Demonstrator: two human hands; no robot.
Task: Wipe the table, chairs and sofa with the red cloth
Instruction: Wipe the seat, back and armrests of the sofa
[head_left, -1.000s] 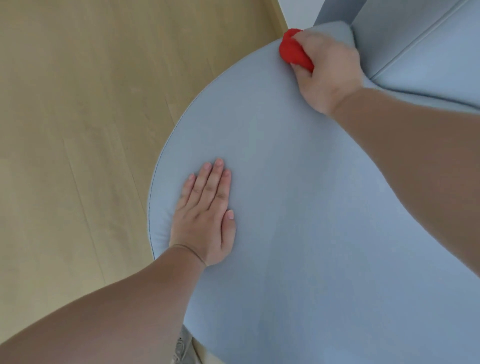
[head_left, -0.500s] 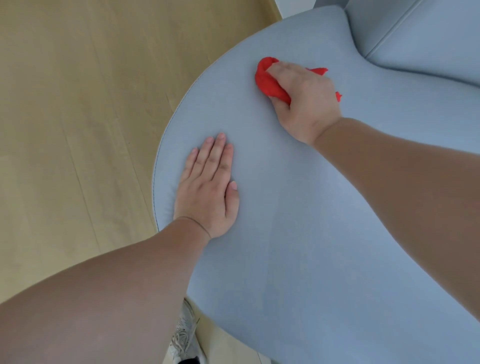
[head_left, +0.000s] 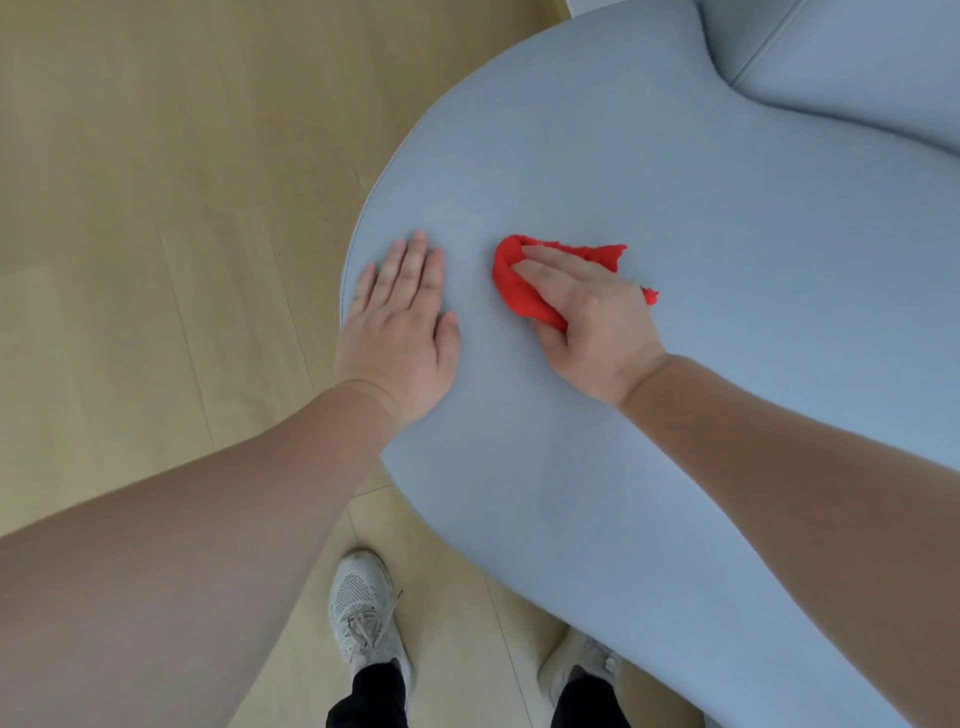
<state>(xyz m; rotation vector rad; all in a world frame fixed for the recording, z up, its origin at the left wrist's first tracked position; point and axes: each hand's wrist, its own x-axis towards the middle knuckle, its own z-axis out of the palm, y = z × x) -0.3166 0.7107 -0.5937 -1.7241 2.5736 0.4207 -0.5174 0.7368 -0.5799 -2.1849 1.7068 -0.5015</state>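
Red cloth (head_left: 522, 291): bunched on the sofa (head_left: 675, 171) seat, near the sofa's left rim, pressed against the fabric
Right hand (head_left: 589, 325): grip clamped on the red cloth, fingers laid over its top and thumb hooked round its near fold; a loose tail sticks out on the far side of the knuckles
Left hand (head_left: 402, 332): grip apart, palm and straight fingers flat on the sofa just inside its left rim, beside the cloth and not touching it
Step in hand: most likely wiping the sofa seat
Doing it well: put the palm's weight on the cloth so that it drags instead of rolling, and overlap the strokes out to the sofa's rim
Watch for: the patch of sofa under the bracing left hand, which needs a pass too
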